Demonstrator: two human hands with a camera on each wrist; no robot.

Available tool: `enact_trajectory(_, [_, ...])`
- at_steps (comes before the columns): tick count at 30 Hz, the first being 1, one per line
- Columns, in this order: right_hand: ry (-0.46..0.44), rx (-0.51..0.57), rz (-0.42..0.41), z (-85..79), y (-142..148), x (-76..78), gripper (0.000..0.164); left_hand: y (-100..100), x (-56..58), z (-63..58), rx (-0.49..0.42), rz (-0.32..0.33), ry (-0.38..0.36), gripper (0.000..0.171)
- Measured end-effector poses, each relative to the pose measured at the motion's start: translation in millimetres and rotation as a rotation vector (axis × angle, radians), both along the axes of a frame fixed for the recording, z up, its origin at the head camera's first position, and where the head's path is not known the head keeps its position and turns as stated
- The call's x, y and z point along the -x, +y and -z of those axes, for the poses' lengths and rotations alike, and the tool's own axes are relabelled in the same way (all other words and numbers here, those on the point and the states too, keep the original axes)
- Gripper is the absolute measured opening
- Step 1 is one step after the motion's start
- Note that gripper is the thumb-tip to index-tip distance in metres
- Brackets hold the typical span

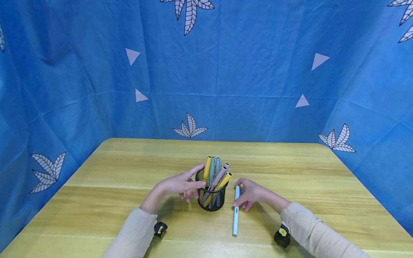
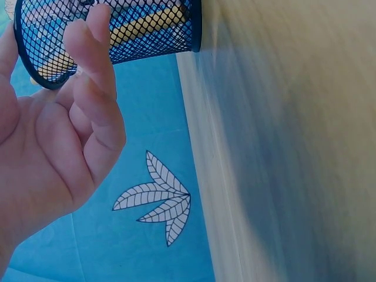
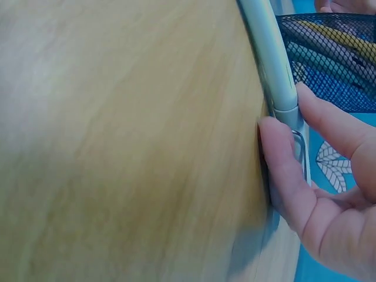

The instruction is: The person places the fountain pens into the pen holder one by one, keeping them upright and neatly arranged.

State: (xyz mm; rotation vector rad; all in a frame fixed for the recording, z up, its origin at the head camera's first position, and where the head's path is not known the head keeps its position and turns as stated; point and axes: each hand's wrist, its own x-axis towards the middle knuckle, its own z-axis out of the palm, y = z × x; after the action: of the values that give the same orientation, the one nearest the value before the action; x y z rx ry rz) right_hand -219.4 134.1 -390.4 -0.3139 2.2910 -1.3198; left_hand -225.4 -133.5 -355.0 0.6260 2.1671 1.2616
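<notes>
A black mesh pen holder (image 1: 211,206) stands upright with several yellow, grey-blue and mauve pens (image 1: 219,178) leaning in it. My left hand (image 1: 176,184) holds it at the left side of its rim, index finger reaching along the far edge and thumb nearer me. In the left wrist view, other fingers of that hand (image 2: 88,111) bend in front of the mesh. Just right of the holder, a capped light blue pen (image 1: 236,220) lies lengthwise on the table. My right hand (image 1: 253,192) pinches its upper part between thumb and fingers, close to the clip (image 3: 300,144).
The wooden table (image 1: 129,168) has rounded far corners. Blue cloth (image 1: 245,64) with leaf and triangle prints hangs behind it and along both sides. Small black wrist cameras (image 1: 282,236) sit at both sleeves.
</notes>
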Motion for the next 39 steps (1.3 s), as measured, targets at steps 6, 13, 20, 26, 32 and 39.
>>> enact_trajectory(6, [-0.074, 0.110, 0.022, 1.6, 1.7, 0.8, 0.056, 0.1, -0.8, -0.3, 0.001, 0.002, 0.001, 0.076])
enact_trajectory(13, [-0.092, 0.145, 0.044, 0.6, -1.2, -0.6, 0.062, 0.3, 0.0, 0.4, -0.010, 0.001, -0.005, 0.075])
enact_trajectory(20, [-0.071, 0.192, 0.041, 0.4, 1.9, 1.3, 0.066, 0.7, 0.7, 0.3, -0.011, 0.005, -0.002, 0.074])
enact_trajectory(26, [-0.082, 0.219, 0.020, 2.8, 6.7, 2.6, 0.065, 0.2, 0.9, 0.1, -0.009, 0.011, 0.007, 0.074])
enact_trajectory(32, [-0.063, 0.247, 0.023, 2.8, 7.8, 3.8, 0.066, -0.6, 0.9, -0.2, 0.006, 0.014, 0.017, 0.075])
enact_trajectory(39, [-0.120, 0.409, 0.058, 0.3, 8.0, 4.6, 0.064, -1.4, 1.5, 0.4, 0.003, 0.015, 0.012, 0.075])
